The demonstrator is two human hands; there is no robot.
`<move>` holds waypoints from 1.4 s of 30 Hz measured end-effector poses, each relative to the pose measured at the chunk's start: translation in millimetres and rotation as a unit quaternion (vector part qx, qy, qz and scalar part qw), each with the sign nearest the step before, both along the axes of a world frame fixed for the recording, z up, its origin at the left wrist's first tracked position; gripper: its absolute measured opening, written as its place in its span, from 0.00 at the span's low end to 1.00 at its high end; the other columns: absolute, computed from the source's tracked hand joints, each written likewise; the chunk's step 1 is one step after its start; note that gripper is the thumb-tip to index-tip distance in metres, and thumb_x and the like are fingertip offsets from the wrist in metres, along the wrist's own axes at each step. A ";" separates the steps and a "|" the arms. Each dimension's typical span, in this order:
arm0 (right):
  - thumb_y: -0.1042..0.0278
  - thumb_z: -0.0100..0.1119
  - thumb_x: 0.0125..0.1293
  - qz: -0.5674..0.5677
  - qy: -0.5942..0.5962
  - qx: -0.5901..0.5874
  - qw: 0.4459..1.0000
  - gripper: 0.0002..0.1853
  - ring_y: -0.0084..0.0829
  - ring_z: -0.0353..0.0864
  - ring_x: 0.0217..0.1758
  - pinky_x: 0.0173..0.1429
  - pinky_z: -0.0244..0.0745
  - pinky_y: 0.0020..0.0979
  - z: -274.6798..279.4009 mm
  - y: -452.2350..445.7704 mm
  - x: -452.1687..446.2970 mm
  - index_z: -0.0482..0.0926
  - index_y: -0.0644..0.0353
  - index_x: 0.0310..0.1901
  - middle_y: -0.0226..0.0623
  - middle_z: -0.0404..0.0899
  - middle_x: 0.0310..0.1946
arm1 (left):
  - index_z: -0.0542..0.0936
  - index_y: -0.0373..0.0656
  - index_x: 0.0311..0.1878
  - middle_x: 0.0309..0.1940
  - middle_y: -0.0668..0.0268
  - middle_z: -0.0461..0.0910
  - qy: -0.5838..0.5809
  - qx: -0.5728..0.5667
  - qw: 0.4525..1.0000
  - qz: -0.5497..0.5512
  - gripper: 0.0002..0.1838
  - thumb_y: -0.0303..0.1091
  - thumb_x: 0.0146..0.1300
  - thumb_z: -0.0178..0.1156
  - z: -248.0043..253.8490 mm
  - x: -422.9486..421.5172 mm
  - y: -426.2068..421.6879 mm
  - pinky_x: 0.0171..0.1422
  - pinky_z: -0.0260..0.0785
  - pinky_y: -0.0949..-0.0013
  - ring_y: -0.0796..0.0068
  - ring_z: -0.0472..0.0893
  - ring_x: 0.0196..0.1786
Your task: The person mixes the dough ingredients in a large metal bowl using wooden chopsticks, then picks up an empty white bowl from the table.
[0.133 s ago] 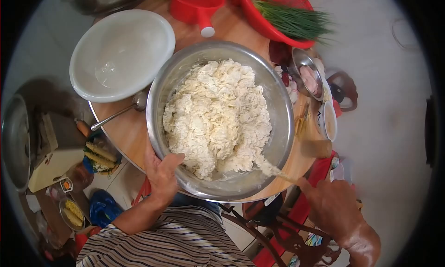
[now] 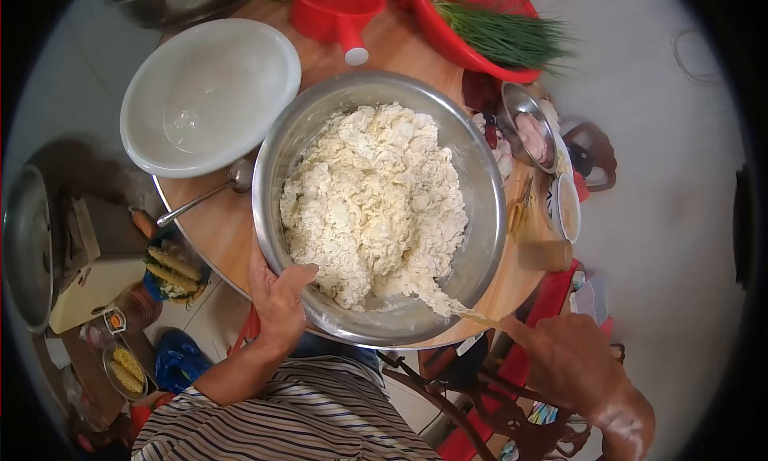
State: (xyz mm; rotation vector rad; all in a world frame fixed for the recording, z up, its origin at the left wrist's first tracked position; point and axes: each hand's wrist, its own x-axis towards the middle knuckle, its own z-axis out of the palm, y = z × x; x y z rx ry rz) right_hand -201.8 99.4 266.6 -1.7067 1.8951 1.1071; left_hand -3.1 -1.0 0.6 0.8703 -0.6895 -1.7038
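Wooden table (image 2: 230,214): left hand (image 2: 280,305) pinching one steel bowl (image 2: 480,213), right hand (image 2: 572,361) gripping one stick (image 2: 482,318).

On the wooden surface (image 2: 220,230), a wide white basin (image 2: 224,81) with a metal ladle (image 2: 198,202) just beside it. Farther back, a red dipper (image 2: 334,9) and a red colander (image 2: 456,49) holding long green stalks (image 2: 512,38). At right, pink meat (image 2: 531,137) in a small steel bowl (image 2: 514,99), near a small white bowl (image 2: 569,207). At lower left, a dish (image 2: 107,362) of yellow corn (image 2: 128,365).
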 end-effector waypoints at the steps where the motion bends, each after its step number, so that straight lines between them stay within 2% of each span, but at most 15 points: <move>1: 0.63 0.71 0.57 -0.003 -0.016 0.009 1.000 0.28 0.44 0.85 0.27 0.33 0.76 0.45 -1.0 0.1 -2.1 0.80 0.62 0.60 0.40 0.81 0.23 | 0.61 0.32 0.76 0.64 0.55 0.74 -0.001 -0.005 1.000 -0.005 0.42 0.24 0.53 0.59 0.0 0.9 -1.3 0.72 0.67 0.66 0.65 0.76 0.64; 2: 0.63 0.71 0.57 -0.003 -0.015 0.008 1.000 0.28 0.44 0.85 0.27 0.33 0.76 0.45 -3.6 2.5 -6.5 0.80 0.62 0.60 0.40 0.81 0.23 | 0.61 0.32 0.76 0.64 0.55 0.74 0.000 -0.005 1.000 -0.005 0.42 0.24 0.53 0.59 -0.7 1.0 -1.6 0.72 0.67 0.66 0.65 0.76 0.64; 4: 0.63 0.69 0.59 0.019 0.065 -0.036 0.997 0.25 0.44 0.84 0.26 0.32 0.76 0.44 -9.9 8.9 -15.3 0.80 0.63 0.57 0.41 0.80 0.22 | 0.62 0.32 0.75 0.63 0.55 0.74 0.006 -0.008 1.000 -0.004 0.42 0.24 0.53 0.60 -3.3 1.0 0.2 0.72 0.67 0.66 0.66 0.76 0.64; 8: 0.65 0.67 0.60 0.022 0.097 -0.028 0.995 0.22 0.45 0.85 0.26 0.33 0.77 0.45 -8.5 11.9 9.8 0.80 0.63 0.55 0.41 0.80 0.22 | 0.63 0.31 0.75 0.62 0.55 0.75 -0.001 -0.007 1.000 -0.007 0.42 0.25 0.53 0.60 -9.2 1.7 3.4 0.71 0.67 0.67 0.66 0.76 0.63; 10: 0.74 0.63 0.57 -0.033 0.031 -0.018 0.999 0.20 0.47 0.83 0.27 0.33 0.75 0.45 -5.9 10.4 22.2 0.79 0.56 0.54 0.41 0.79 0.20 | 0.63 0.31 0.74 0.62 0.56 0.75 -0.017 -0.017 1.000 0.009 0.41 0.25 0.54 0.60 -11.0 1.4 3.5 0.70 0.68 0.67 0.67 0.77 0.62; 23: 0.74 0.62 0.56 -0.107 -0.166 0.033 0.980 0.19 0.49 0.83 0.28 0.35 0.76 0.47 -13.1 -20.9 20.5 0.80 0.57 0.52 0.43 0.80 0.21 | 0.62 0.29 0.75 0.64 0.54 0.72 -0.011 -0.035 0.999 -0.004 0.40 0.23 0.57 0.59 -9.9 4.8 3.5 0.72 0.66 0.67 0.65 0.75 0.64; 25: 0.74 0.62 0.55 -0.031 -0.021 -0.026 0.999 0.16 0.50 0.84 0.29 0.37 0.77 0.49 -19.2 -11.6 2.3 0.82 0.57 0.48 0.46 0.81 0.22 | 0.61 0.29 0.76 0.65 0.54 0.72 -0.027 -0.030 0.999 0.007 0.40 0.23 0.57 0.59 -8.8 3.7 6.6 0.73 0.66 0.66 0.65 0.75 0.64; 26: 0.74 0.62 0.55 -0.032 -0.020 -0.026 0.999 0.16 0.50 0.84 0.29 0.37 0.77 0.49 -20.6 -13.4 -0.6 0.82 0.57 0.48 0.46 0.81 0.22 | 0.61 0.29 0.76 0.65 0.54 0.72 -0.026 -0.030 0.999 0.006 0.40 0.23 0.57 0.59 -11.9 3.2 7.4 0.73 0.66 0.66 0.65 0.75 0.64; 28: 0.69 0.59 0.66 0.044 0.109 -0.018 0.993 0.16 0.43 0.89 0.33 0.37 0.81 0.43 -23.2 -22.3 -6.9 0.85 0.61 0.53 0.40 0.85 0.27 | 0.61 0.29 0.76 0.66 0.54 0.71 -0.089 -0.093 0.992 0.018 0.41 0.22 0.57 0.59 -23.3 2.8 7.7 0.73 0.66 0.66 0.65 0.75 0.64; 32: 0.72 0.58 0.64 0.072 0.174 -0.038 0.981 0.18 0.40 0.89 0.33 0.38 0.81 0.41 -31.1 -22.8 -17.3 0.85 0.62 0.54 0.39 0.85 0.26 | 0.62 0.29 0.76 0.65 0.54 0.72 -0.164 -0.150 0.975 0.005 0.41 0.22 0.56 0.59 -21.8 4.4 5.5 0.72 0.66 0.67 0.65 0.75 0.64; 34: 0.72 0.59 0.61 0.081 0.050 -0.039 0.995 0.18 0.41 0.88 0.33 0.39 0.81 0.42 -32.2 -12.7 -15.5 0.85 0.63 0.53 0.40 0.85 0.27 | 0.63 0.29 0.75 0.63 0.55 0.74 0.004 -0.027 1.000 0.010 0.40 0.23 0.55 0.58 -5.4 2.0 4.7 0.72 0.67 0.67 0.65 0.76 0.63; 35: 0.72 0.59 0.61 0.081 0.051 -0.040 0.995 0.18 0.41 0.88 0.33 0.39 0.81 0.42 -30.7 -13.9 -11.3 0.85 0.63 0.53 0.40 0.85 0.27 | 0.63 0.29 0.75 0.63 0.55 0.74 0.004 -0.029 1.000 0.010 0.40 0.23 0.55 0.58 -5.6 1.7 5.2 0.72 0.67 0.67 0.65 0.76 0.63; 37: 0.72 0.59 0.60 0.036 -0.031 0.018 0.999 0.18 0.43 0.88 0.35 0.41 0.81 0.44 -26.0 -19.1 0.8 0.85 0.63 0.52 0.43 0.85 0.28 | 0.63 0.29 0.75 0.62 0.56 0.75 0.000 -0.016 1.000 0.016 0.41 0.23 0.54 0.58 -6.6 0.9 4.8 0.71 0.67 0.67 0.65 0.77 0.62; 41: 0.73 0.58 0.59 -0.001 -0.079 0.010 0.997 0.17 0.45 0.88 0.37 0.43 0.81 0.46 -23.7 -16.2 -10.2 0.85 0.62 0.50 0.45 0.84 0.28 | 0.63 0.29 0.74 0.62 0.56 0.75 -0.005 -0.030 1.000 0.004 0.40 0.23 0.54 0.58 -9.9 2.3 3.1 0.71 0.67 0.67 0.66 0.77 0.62; 42: 0.72 0.58 0.60 0.014 -0.088 -0.025 0.996 0.15 0.45 0.88 0.37 0.43 0.81 0.46 -25.5 -12.2 -17.5 0.85 0.61 0.48 0.45 0.84 0.28 | 0.63 0.29 0.74 0.62 0.56 0.75 -0.043 -0.058 0.997 0.013 0.40 0.23 0.54 0.58 -15.9 0.7 4.5 0.71 0.67 0.67 0.66 0.77 0.61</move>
